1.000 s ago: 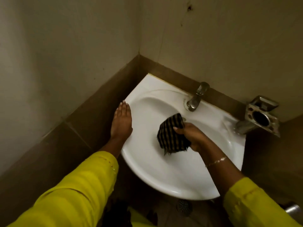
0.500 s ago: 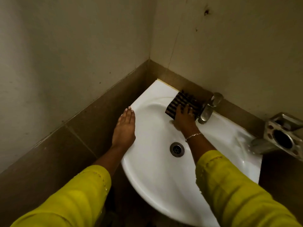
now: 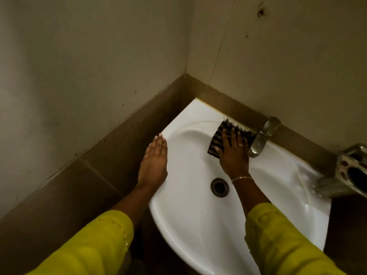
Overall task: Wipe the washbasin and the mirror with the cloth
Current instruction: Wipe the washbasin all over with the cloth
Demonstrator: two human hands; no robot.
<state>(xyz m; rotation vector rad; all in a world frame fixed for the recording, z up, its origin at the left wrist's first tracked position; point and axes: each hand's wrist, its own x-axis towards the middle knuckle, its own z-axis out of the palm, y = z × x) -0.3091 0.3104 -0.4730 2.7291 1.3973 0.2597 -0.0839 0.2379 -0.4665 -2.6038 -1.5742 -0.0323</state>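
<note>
A white corner washbasin (image 3: 190, 225) is fixed where two walls meet. A dark checked cloth (image 3: 217, 136) lies on the basin's back rim, just left of the metal tap (image 3: 262, 138). My right hand (image 3: 234, 153) presses flat on the cloth, fingers spread over it. My left hand (image 3: 154, 163) rests flat on the basin's left edge, fingers together, holding nothing. The drain (image 3: 219, 187) sits open in the bowl below my right wrist. No mirror is in view.
A metal holder (image 3: 352, 171) juts from the wall at the right, above the basin's right corner. Brown tiles (image 3: 99, 155) run along both walls behind the basin. My yellow sleeves fill the bottom of the view.
My right hand carried the cloth from the bowl's middle up to the back rim beside the tap and now presses it flat there. My left hand stays on the left edge.
</note>
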